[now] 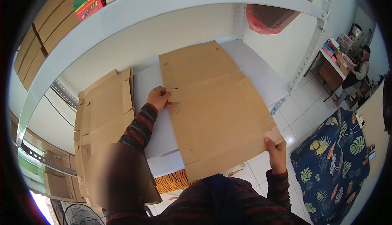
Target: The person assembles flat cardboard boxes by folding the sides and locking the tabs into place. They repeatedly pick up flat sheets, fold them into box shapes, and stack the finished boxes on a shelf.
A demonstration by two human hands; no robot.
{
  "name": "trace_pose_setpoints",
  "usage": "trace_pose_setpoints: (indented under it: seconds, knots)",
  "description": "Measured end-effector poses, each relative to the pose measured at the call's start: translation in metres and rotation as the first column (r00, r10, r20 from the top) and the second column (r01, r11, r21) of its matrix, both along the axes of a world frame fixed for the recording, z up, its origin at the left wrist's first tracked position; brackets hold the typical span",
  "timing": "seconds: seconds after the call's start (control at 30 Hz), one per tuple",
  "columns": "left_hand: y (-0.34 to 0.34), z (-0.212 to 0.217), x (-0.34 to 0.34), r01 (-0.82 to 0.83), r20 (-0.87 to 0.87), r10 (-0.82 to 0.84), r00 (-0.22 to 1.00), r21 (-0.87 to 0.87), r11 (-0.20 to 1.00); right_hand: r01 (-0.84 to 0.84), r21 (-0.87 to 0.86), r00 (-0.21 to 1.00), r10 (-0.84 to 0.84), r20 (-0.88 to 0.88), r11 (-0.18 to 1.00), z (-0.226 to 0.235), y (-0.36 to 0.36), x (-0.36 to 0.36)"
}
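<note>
A flat, unfolded brown cardboard box [218,114] with creases and round cut marks lies on the grey shelf board [153,123], its near end reaching out past the board's front edge. At its left side, my left hand [158,97] pinches a small flap between thumb and fingers. My right hand [277,155] grips a flap at the near right corner, thumb on top. To the left rests a stack of similar flat cardboard boxes [108,102], partly hidden by my left arm and a blurred patch.
A white metal shelf beam [171,10] crosses above my hands. Brown cartons [61,16] stand at upper left, near a green and red box [89,3]. Leaf-patterned dark blue cloth [326,155] hangs at right. Farther back, another person [359,72] stands by a table [332,67].
</note>
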State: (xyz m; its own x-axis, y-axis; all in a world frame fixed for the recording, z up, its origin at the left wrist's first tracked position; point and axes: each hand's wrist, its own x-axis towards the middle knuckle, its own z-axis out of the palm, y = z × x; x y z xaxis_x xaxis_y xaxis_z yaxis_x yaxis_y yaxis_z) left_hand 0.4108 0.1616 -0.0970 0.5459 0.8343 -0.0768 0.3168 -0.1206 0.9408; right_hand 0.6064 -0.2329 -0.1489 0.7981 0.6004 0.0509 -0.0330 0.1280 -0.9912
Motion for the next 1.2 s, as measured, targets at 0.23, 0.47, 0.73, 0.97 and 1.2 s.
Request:
trace_pose_setpoints:
  seconds: [0.23, 0.47, 0.73, 0.97, 1.2]
  knots:
    - [0.019, -0.004, 0.016, -0.268, 0.125, 0.275, 0.953, -0.067, 0.961, -0.032, 0.172, 0.957, 0.080, -0.280, 0.985, 0.000, 0.004, -0.003]
    - [0.081, -0.019, 0.036, -0.101, -0.078, 0.106, 0.991, 0.067, 0.993, -0.094, 0.004, 0.994, 0.094, -0.048, 0.996, -0.005, -0.017, 0.004]
    - [0.038, 0.055, -0.003, -0.072, 0.355, -0.029, 0.934, 0.268, 0.961, -0.032, 0.019, 0.999, 0.033, -0.007, 0.999, 0.001, -0.001, -0.026]
    - [0.082, 0.078, -0.086, -0.281, 0.298, 0.201, 0.933, 0.252, 0.926, -0.068, -0.032, 0.924, 0.075, 0.376, 0.997, 0.042, 0.084, -0.046]
    - [-0.011, 0.050, -0.081, 0.148, -0.130, -0.076, 0.989, 0.759, 0.634, -0.046, 0.046, 0.942, 0.028, 0.333, 0.998, 0.018, 0.100, -0.048]
